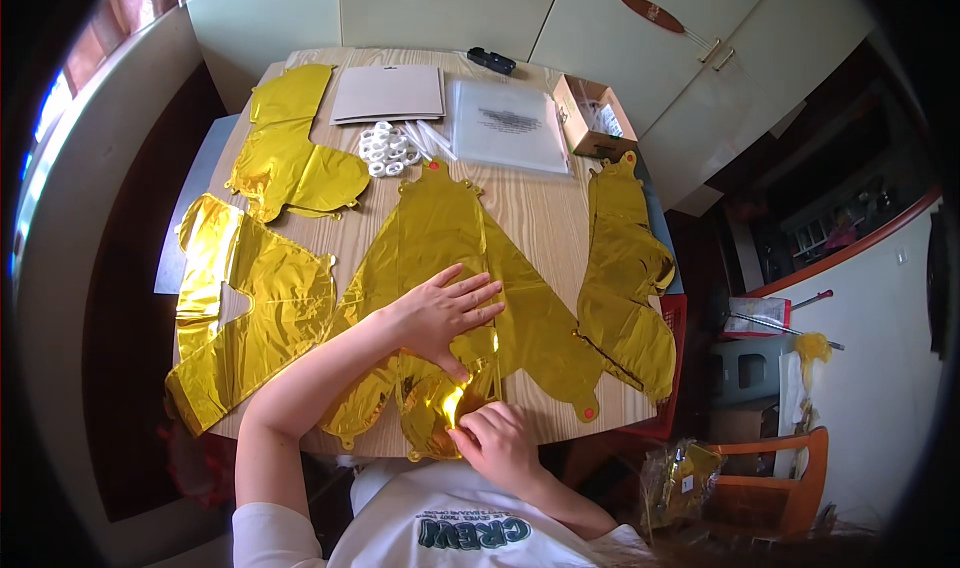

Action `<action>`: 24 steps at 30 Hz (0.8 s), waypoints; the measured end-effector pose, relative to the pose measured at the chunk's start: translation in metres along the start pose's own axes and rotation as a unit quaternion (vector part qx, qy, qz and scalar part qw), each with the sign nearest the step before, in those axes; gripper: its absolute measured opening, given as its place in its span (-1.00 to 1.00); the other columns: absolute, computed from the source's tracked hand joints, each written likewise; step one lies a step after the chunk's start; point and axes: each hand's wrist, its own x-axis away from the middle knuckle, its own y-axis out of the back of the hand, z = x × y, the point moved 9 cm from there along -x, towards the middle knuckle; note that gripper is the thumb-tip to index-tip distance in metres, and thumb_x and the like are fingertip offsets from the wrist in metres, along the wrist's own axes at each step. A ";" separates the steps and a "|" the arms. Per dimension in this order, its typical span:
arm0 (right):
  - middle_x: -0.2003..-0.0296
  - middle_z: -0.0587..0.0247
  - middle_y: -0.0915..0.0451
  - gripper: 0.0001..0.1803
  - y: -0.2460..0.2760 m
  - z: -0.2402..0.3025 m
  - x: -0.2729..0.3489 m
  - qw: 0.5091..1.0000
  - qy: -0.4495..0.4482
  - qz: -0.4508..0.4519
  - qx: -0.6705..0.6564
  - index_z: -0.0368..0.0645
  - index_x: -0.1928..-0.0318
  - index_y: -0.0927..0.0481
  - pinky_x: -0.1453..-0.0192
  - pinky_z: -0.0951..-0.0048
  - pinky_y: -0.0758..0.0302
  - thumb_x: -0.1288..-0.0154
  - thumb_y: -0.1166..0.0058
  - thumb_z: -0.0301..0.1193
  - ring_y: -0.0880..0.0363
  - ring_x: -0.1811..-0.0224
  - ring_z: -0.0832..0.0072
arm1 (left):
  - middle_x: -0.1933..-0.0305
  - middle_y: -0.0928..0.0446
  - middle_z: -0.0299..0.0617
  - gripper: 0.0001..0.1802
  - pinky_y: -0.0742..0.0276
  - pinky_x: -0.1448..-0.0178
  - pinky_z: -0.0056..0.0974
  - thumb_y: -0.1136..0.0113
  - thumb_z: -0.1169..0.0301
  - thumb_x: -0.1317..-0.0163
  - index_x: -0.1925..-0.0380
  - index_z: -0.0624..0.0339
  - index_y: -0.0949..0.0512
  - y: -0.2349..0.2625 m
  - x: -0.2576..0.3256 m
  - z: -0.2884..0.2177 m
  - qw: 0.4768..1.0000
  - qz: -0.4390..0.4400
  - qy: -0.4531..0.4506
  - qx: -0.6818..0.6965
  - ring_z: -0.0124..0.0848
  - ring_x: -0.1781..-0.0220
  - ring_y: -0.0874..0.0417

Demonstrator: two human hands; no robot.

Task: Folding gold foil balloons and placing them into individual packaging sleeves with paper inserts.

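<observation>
A large flat gold foil balloon (pixel 430 228) lies across the middle of the table, creased lengthwise, with small tabs along its edge. My left hand (pixel 447 313) rests on it, palm down, fingers stretched and spread. Close to the table's near edge, my right hand (pixel 497 446) pinches the balloon's lower flap, which is bent and catches the light. More flat gold foil balloons lie around it: one at the far left (pixel 295 153), one at the near left (pixel 275 278) and one at the right (pixel 620 268).
At the back are brown cardboard sheets (pixel 388 96), white tape rolls (pixel 385 150), white tubes (pixel 430 140), clear plastic bags (pixel 505 128), an open cardboard box (pixel 592 113) and a black object (pixel 491 61). A wooden chair (pixel 800 478) and bagged gold foil (pixel 685 483) are at the lower right.
</observation>
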 end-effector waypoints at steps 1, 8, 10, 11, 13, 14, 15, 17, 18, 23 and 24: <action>0.38 0.29 -0.60 -0.82 -0.002 0.000 0.001 1.000 0.000 0.005 -0.012 -0.09 0.33 -0.59 0.05 0.25 -0.43 -0.17 -0.30 -0.31 -0.57 0.22 0.27 | -0.60 0.08 -0.04 0.32 0.29 -0.61 0.12 -0.05 -0.58 0.12 -0.50 0.08 -0.04 0.000 0.000 0.000 1.000 0.000 0.000 0.001 -0.14 -0.62 0.07; 0.11 0.24 -0.67 -0.75 0.035 -0.042 0.016 0.997 -0.017 -0.073 -0.025 -0.09 0.06 -0.67 -0.24 0.16 -0.37 -0.26 -0.22 -0.35 -0.60 -0.02 0.25 | -0.59 0.04 -0.02 0.31 0.24 -0.60 0.16 -0.09 -0.54 0.11 -0.50 0.08 -0.03 0.000 -0.002 -0.001 1.000 -0.016 -0.012 0.007 -0.10 -0.61 0.04; 0.00 0.27 -0.65 -0.70 0.035 -0.054 0.019 0.998 0.009 -0.029 0.062 -0.08 0.00 -0.66 -0.31 0.12 -0.32 -0.25 -0.22 -0.36 -0.56 -0.12 0.27 | -0.59 0.04 -0.01 0.30 0.24 -0.60 0.16 -0.10 -0.53 0.10 -0.50 0.08 -0.03 0.000 0.000 0.000 1.000 -0.016 -0.008 0.010 -0.10 -0.61 0.03; -0.05 0.29 -0.64 -0.67 0.033 -0.057 0.020 0.994 0.021 -0.009 0.105 -0.07 -0.04 -0.66 -0.34 0.10 -0.29 -0.25 -0.22 -0.37 -0.54 -0.17 0.28 | -0.59 0.04 -0.01 0.29 0.24 -0.60 0.15 -0.10 -0.53 0.10 -0.50 0.08 -0.03 0.000 0.001 0.000 1.000 -0.014 -0.008 0.011 -0.10 -0.61 0.03; -0.11 0.33 -0.61 -0.63 0.025 -0.056 0.024 0.993 0.038 0.025 0.107 -0.05 -0.07 -0.65 -0.38 0.09 -0.24 -0.23 -0.23 -0.37 -0.48 -0.26 0.29 | -0.59 0.06 -0.03 0.30 0.26 -0.61 0.13 -0.09 -0.53 0.11 -0.50 0.09 -0.03 0.000 0.000 0.001 1.000 -0.007 -0.004 0.007 -0.13 -0.61 0.05; -0.15 0.35 -0.59 -0.60 0.021 -0.055 0.026 0.992 0.046 0.042 0.107 -0.04 -0.09 -0.65 -0.41 0.09 -0.22 -0.22 -0.24 -0.36 -0.45 -0.30 0.29 | -0.60 0.06 -0.03 0.30 0.28 -0.62 0.11 -0.09 -0.54 0.11 -0.50 0.09 -0.03 0.000 0.000 0.001 1.000 -0.004 -0.003 0.006 -0.14 -0.62 0.06; -0.15 0.35 -0.59 -0.60 0.021 -0.053 0.025 0.992 0.051 0.043 0.108 -0.04 -0.09 -0.65 -0.40 0.08 -0.23 -0.21 -0.24 -0.36 -0.44 -0.30 0.29 | -0.60 0.06 -0.03 0.30 0.28 -0.62 0.11 -0.09 -0.54 0.11 -0.50 0.09 -0.03 0.000 0.000 0.001 1.000 -0.003 -0.003 0.004 -0.14 -0.62 0.06; -0.16 0.35 -0.58 -0.60 0.020 -0.049 0.025 0.991 0.061 0.046 0.110 -0.02 -0.09 -0.66 -0.39 0.08 -0.24 -0.19 -0.26 -0.35 -0.43 -0.32 0.28 | -0.60 0.06 -0.03 0.30 0.27 -0.62 0.12 -0.09 -0.54 0.11 -0.50 0.09 -0.04 -0.001 0.000 0.000 1.000 -0.003 -0.004 -0.001 -0.14 -0.62 0.06; -0.16 0.35 -0.58 -0.59 0.019 -0.048 0.024 0.991 0.060 0.050 0.108 -0.01 -0.09 -0.66 -0.39 0.08 -0.25 -0.19 -0.26 -0.34 -0.42 -0.32 0.26 | -0.59 0.06 -0.02 0.30 0.26 -0.61 0.13 -0.09 -0.54 0.11 -0.50 0.09 -0.04 0.000 0.000 0.000 1.000 -0.006 -0.006 -0.002 -0.13 -0.61 0.05; -0.18 0.35 -0.58 -0.59 0.018 -0.047 0.022 0.990 0.073 0.072 0.099 0.01 -0.09 -0.66 -0.38 0.07 -0.27 -0.20 -0.25 -0.27 -0.38 -0.37 0.20 | -0.59 0.05 -0.01 0.30 0.24 -0.60 0.15 -0.08 -0.55 0.10 -0.50 0.09 -0.03 0.001 0.001 0.000 1.000 -0.011 -0.007 0.009 -0.10 -0.61 0.04; -0.18 0.35 -0.57 -0.59 0.018 -0.048 0.022 0.990 0.075 0.074 0.098 0.01 -0.09 -0.66 -0.38 0.07 -0.26 -0.21 -0.24 -0.26 -0.37 -0.37 0.20 | -0.59 0.05 -0.01 0.30 0.23 -0.60 0.16 -0.07 -0.55 0.09 -0.50 0.09 -0.03 0.001 0.001 0.000 1.000 -0.011 -0.009 0.006 -0.09 -0.61 0.03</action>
